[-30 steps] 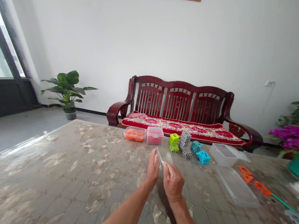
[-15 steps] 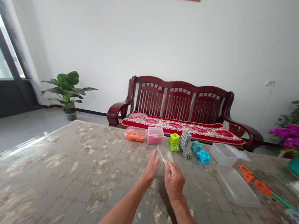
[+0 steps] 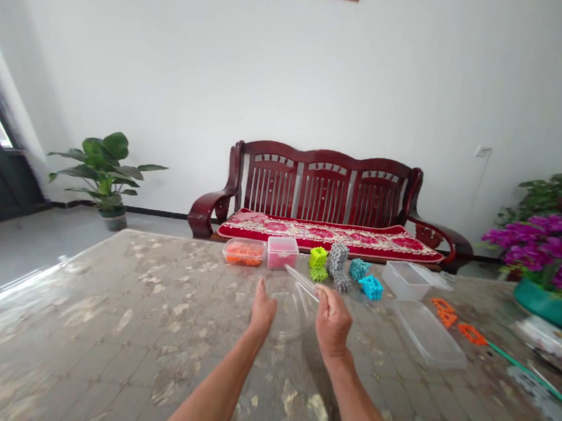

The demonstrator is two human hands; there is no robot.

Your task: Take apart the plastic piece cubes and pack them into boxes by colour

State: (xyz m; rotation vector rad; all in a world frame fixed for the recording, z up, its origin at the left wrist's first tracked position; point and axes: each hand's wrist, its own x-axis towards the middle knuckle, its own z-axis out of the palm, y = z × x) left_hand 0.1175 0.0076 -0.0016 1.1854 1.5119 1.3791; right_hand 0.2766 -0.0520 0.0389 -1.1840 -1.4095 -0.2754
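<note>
Between my hands is a clear plastic container (image 3: pixel 285 323), hard to see against the patterned tabletop. My left hand (image 3: pixel 263 310) grips its left side, with the thumb up and the other fingers partly hidden. A thin clear plastic lid (image 3: pixel 302 281), seen nearly edge-on, is tilted above the container. My right hand (image 3: pixel 333 320) pinches the lid's right edge between thumb and curled fingers. Just beyond stand a pink-filled box (image 3: pixel 282 253), a lidded tub of orange pieces (image 3: pixel 244 253), and a lime-green block build (image 3: pixel 318 263).
Grey interlocking pieces (image 3: pixel 338 263), a teal cluster (image 3: pixel 359 268) and a bright blue one (image 3: pixel 371 287) sit further right. Beyond them are an open clear box (image 3: pixel 405 281), a flat translucent lid (image 3: pixel 429 334), orange pieces (image 3: pixel 471 334) and a flower pot (image 3: pixel 547 302).
My hands have moved apart. The lid now slants away from the container, and my left hand has shifted left and lower. The view has turned slightly right.
</note>
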